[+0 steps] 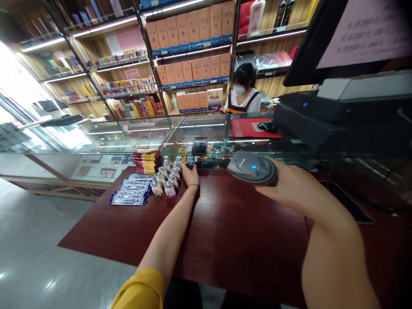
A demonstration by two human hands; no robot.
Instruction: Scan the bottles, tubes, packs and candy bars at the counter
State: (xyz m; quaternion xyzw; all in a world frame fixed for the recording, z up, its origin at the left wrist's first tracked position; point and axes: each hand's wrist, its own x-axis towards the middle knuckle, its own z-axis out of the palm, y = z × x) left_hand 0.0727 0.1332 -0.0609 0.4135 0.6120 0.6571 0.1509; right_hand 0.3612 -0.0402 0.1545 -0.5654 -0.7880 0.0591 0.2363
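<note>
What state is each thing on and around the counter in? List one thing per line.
Barcode scanner: held in right hand, blue light on.
Left hand: touching small bottles.
Small bottles: upright, clustered.
Blue packets: lying flat, stacked.
Red booklets: stacked.
Computer mouse: resting on red mat.

No text was legible. Printing on the orange cardboard boxes (193, 30), the white paper notice (367, 30) and the blue foil packets (130, 193) was too blurred to read.

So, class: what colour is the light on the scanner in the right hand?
Blue, on the grey scanner held in the right hand; head view.
</note>
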